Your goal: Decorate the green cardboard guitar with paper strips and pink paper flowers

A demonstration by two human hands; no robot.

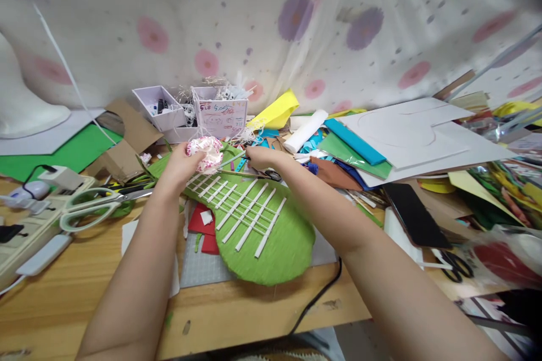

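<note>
L hand [180, 163]: holds pink-wht bundle [208, 151]. R hand [261, 158]: grip hidden, can't tell. Grn panel [293, 243] w/ wht strips [270, 228] nearby

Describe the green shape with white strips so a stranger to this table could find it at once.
On the wooden table, look between the person's two forearms. There a green shape, broad at the near end and narrowing towards the left hand, partly covers a grey mat. Unlike the plain green sheet at far left, it carries crossed white strips.
</note>
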